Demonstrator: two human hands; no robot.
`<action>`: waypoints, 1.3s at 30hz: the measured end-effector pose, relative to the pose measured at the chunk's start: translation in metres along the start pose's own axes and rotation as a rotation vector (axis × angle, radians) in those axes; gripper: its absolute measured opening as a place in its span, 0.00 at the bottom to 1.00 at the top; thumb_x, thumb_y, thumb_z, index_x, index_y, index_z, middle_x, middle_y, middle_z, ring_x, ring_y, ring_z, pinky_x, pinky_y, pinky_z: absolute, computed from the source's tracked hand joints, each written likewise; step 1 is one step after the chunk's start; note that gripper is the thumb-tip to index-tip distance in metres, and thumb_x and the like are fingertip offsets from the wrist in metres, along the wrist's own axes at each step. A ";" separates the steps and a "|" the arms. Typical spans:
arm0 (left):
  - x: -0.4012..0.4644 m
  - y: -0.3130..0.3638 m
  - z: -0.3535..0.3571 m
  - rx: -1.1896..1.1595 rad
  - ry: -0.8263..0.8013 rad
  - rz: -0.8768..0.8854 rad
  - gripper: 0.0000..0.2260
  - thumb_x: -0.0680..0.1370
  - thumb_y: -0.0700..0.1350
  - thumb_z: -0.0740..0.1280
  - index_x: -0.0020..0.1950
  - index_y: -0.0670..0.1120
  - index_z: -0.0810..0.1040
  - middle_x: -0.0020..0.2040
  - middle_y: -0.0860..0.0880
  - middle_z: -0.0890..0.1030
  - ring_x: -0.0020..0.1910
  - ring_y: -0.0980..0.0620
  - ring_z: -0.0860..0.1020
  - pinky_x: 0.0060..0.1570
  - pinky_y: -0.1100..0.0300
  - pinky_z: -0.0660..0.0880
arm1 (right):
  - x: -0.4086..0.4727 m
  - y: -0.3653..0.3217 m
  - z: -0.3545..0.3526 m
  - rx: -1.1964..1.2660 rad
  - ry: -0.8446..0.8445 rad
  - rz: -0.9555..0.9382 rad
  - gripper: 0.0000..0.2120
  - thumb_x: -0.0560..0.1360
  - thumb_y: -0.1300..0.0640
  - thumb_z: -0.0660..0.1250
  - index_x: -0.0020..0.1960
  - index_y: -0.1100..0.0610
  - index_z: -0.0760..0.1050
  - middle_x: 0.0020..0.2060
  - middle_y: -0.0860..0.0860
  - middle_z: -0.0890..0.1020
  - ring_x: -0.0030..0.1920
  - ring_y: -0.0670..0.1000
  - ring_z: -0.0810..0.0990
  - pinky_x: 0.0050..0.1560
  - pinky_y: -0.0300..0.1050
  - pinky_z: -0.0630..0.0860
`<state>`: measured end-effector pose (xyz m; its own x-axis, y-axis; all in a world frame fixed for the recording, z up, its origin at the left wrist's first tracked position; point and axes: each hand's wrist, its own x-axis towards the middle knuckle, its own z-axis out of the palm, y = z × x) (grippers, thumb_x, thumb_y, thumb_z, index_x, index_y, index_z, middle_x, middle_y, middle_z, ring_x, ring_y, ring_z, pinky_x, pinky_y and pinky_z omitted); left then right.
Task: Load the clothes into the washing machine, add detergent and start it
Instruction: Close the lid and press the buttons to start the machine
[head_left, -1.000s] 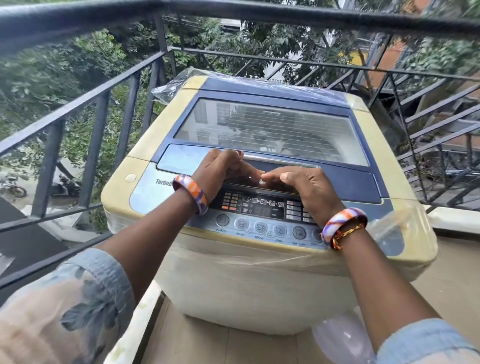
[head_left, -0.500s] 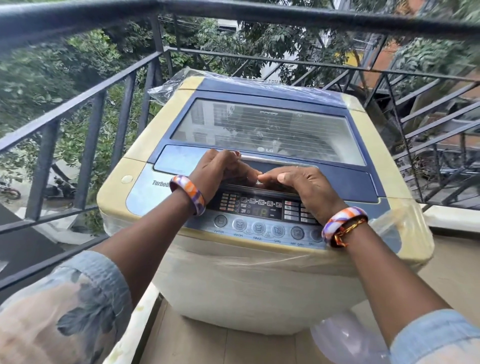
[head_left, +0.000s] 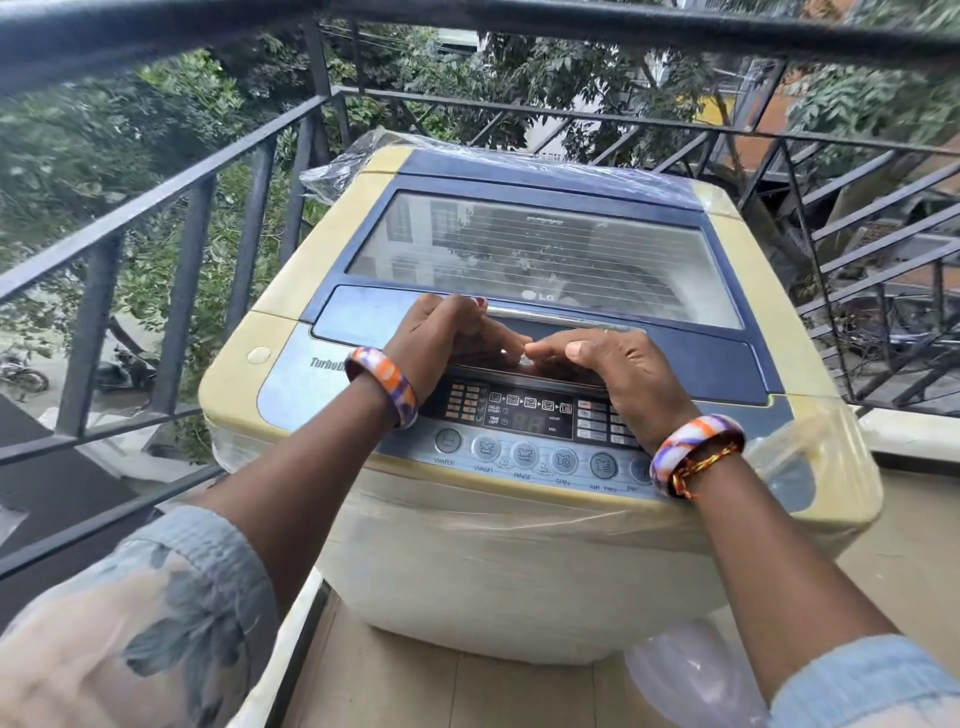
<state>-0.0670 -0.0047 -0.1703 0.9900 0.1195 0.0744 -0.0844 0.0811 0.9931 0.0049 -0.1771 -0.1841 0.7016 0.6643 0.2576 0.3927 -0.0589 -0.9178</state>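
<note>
Lid (head_left: 540, 254): closed, frame centre.
Left hand (head_left: 447, 338): curled on lid handle (head_left: 550, 314).
Right hand (head_left: 618, 374): curled, same handle, touching left.
Risk: plastic wrap (head_left: 467, 525) snags lid; fingers slip.

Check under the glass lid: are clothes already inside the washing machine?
Cannot tell. The lid is shut and its glass mostly reflects buildings and sky; the drum below is only a dim shape. Both hands grip its front edge.

Tiled balcony floor (head_left: 415, 691), dark metal railing (head_left: 192, 176), trees (head_left: 93, 119) beyond, daylight
</note>
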 end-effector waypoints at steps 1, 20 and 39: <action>0.000 0.000 0.001 0.000 0.001 0.001 0.21 0.71 0.46 0.54 0.42 0.32 0.81 0.37 0.43 0.85 0.44 0.46 0.83 0.47 0.65 0.79 | 0.000 0.000 0.000 0.001 0.001 0.002 0.14 0.70 0.53 0.57 0.43 0.49 0.83 0.42 0.45 0.86 0.49 0.48 0.83 0.56 0.42 0.74; -0.001 0.002 0.002 -0.021 0.009 0.019 0.19 0.70 0.45 0.54 0.34 0.35 0.80 0.32 0.45 0.85 0.41 0.48 0.83 0.47 0.64 0.80 | 0.000 0.000 0.000 0.055 0.019 0.021 0.16 0.68 0.50 0.58 0.43 0.53 0.83 0.45 0.54 0.85 0.51 0.55 0.83 0.60 0.54 0.75; 0.002 0.000 0.002 -0.008 0.017 0.026 0.20 0.70 0.45 0.53 0.39 0.33 0.80 0.34 0.44 0.85 0.41 0.48 0.83 0.46 0.63 0.80 | 0.000 0.001 -0.001 0.073 0.021 0.019 0.16 0.70 0.57 0.57 0.41 0.51 0.84 0.42 0.48 0.86 0.49 0.53 0.83 0.59 0.52 0.76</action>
<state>-0.0653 -0.0068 -0.1699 0.9854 0.1387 0.0990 -0.1116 0.0859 0.9900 0.0060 -0.1774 -0.1848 0.7210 0.6481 0.2452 0.3350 -0.0161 -0.9421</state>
